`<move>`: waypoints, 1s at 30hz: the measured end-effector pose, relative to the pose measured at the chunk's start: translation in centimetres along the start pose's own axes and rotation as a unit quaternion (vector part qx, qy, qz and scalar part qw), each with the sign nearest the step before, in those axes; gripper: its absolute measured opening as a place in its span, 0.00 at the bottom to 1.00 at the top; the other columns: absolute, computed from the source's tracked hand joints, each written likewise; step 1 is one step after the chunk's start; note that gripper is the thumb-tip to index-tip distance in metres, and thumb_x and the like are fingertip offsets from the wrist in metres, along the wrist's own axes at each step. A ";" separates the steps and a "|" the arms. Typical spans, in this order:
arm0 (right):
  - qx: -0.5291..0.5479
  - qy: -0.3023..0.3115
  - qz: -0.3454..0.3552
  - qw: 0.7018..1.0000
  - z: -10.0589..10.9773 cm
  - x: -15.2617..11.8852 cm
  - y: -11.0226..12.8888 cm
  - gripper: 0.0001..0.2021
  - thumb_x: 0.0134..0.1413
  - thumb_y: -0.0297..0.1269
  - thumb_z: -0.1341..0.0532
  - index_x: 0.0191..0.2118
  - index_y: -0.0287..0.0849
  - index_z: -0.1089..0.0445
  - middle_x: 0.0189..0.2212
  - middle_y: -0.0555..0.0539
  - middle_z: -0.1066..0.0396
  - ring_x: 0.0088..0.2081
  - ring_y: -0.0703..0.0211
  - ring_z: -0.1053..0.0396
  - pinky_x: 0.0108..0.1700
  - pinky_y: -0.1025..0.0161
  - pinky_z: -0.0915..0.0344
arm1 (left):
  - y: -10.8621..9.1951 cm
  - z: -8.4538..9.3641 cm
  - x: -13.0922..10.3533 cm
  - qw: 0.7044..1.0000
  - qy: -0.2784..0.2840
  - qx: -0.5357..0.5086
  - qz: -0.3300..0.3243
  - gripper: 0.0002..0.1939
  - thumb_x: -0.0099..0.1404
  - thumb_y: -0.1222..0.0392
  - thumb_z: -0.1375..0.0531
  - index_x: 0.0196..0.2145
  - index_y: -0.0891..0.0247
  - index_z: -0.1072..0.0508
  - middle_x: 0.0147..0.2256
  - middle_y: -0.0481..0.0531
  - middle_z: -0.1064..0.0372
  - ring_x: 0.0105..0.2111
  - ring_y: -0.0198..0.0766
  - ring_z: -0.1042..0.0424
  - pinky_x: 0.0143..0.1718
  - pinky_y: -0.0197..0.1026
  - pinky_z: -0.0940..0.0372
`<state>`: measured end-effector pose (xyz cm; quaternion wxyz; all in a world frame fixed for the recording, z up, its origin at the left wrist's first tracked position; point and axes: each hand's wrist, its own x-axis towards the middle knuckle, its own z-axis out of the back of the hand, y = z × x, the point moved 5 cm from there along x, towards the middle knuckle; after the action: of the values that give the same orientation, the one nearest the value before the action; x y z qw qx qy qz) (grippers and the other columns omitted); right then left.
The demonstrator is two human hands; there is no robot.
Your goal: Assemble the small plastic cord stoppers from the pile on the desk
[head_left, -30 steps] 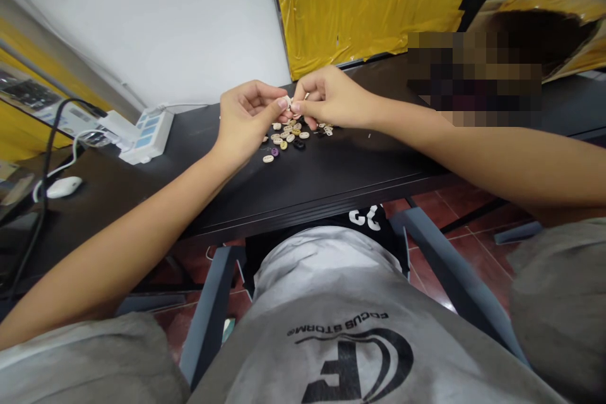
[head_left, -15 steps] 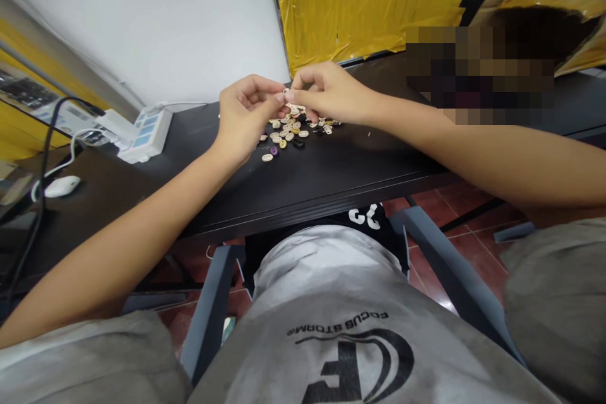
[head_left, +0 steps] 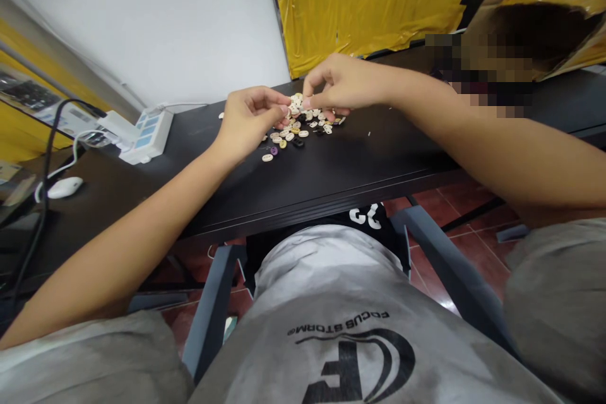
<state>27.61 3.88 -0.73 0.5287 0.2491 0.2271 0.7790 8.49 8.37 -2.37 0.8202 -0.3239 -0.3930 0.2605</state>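
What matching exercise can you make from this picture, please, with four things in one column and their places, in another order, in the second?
1. small purple oval piece
2. white plastic power strip
3. shiny yellow plastic sheeting
4. person's right hand

A. upright, beyond the far edge of the black table
B. just right of the left hand, fingers bent
C. near-left part of the scattered, mostly pale oval pieces
D. left of both hands, a plug in it

Pairs: 1-C, 2-D, 3-A, 4-B
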 end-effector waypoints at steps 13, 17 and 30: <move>-0.136 0.130 -0.143 0.972 0.6 -1.0 -0.8 0.09 0.67 0.38 0.32 0.41 0.37 0.18 0.24 0.50 0.26 0.21 0.68 0.40 0.30 0.63 0.42 | -1.1 -0.9 -0.7 0.978 0.124 0.167 0.007 0.08 0.60 0.61 0.33 0.36 0.64 0.16 0.31 0.52 0.20 0.27 0.38 0.28 0.33 0.41 0.32; -0.141 0.123 -0.163 0.969 0.8 -1.1 -0.9 0.08 0.66 0.37 0.32 0.39 0.37 0.18 0.24 0.49 0.27 0.22 0.67 0.39 0.30 0.63 0.41 | -0.7 -0.3 -0.4 0.975 0.094 0.200 -0.009 0.09 0.65 0.60 0.35 0.39 0.63 0.15 0.37 0.55 0.18 0.31 0.41 0.25 0.39 0.44 0.29; -0.129 0.030 -0.142 0.981 0.8 -0.6 -0.9 0.11 0.64 0.42 0.32 0.35 0.39 0.18 0.22 0.47 0.27 0.25 0.61 0.34 0.32 0.61 0.38 | 1.2 1.0 0.2 0.938 0.120 0.323 -0.025 0.17 0.67 0.62 0.40 0.49 0.62 0.15 0.50 0.58 0.17 0.47 0.52 0.21 0.55 0.52 0.29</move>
<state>28.97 3.71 -0.79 0.6543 0.1204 0.1732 0.7262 7.59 9.60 -2.66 0.9281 -0.0600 -0.1944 0.3118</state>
